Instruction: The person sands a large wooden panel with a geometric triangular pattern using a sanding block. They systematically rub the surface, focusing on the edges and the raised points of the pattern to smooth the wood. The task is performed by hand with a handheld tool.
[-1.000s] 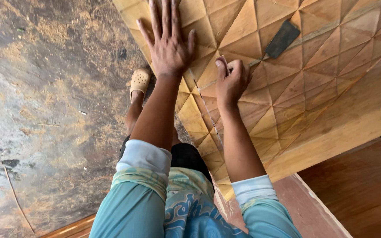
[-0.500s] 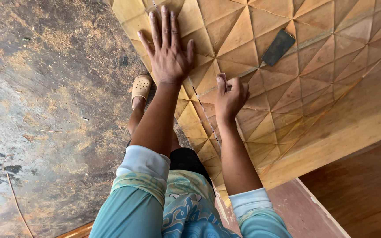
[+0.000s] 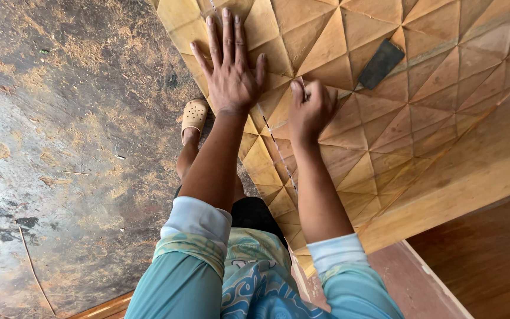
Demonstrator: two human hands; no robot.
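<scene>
The right hand (image 3: pixel 309 109) is curled into a grip, thumb and fingers clenched on a small folded piece of sandpaper (image 3: pixel 300 82), only a sliver of which shows above the knuckles; the grip presses it against a groove of the carved wooden panel (image 3: pixel 420 112), whose face is cut into raised triangular facets. Just to the left of the grip, the left hand (image 3: pixel 230 71) lies flat and released, fingers spread, palm bearing on the same panel near its edge and grasping nothing. By the look of it, the step in hand is rubbing down the facets and grooves by hand, and a further stroke would call for steady pressure along the cut line while the flat hand braces the panel. Up and to the right of the grip, well apart, a dark rectangular block (image 3: pixel 381 64) rests on the facets. No packages, labels or signs show. Below and left of the grip lie a beige perforated sandal (image 3: pixel 194 115) and the dusty floor (image 3: pixel 66 147).
</scene>
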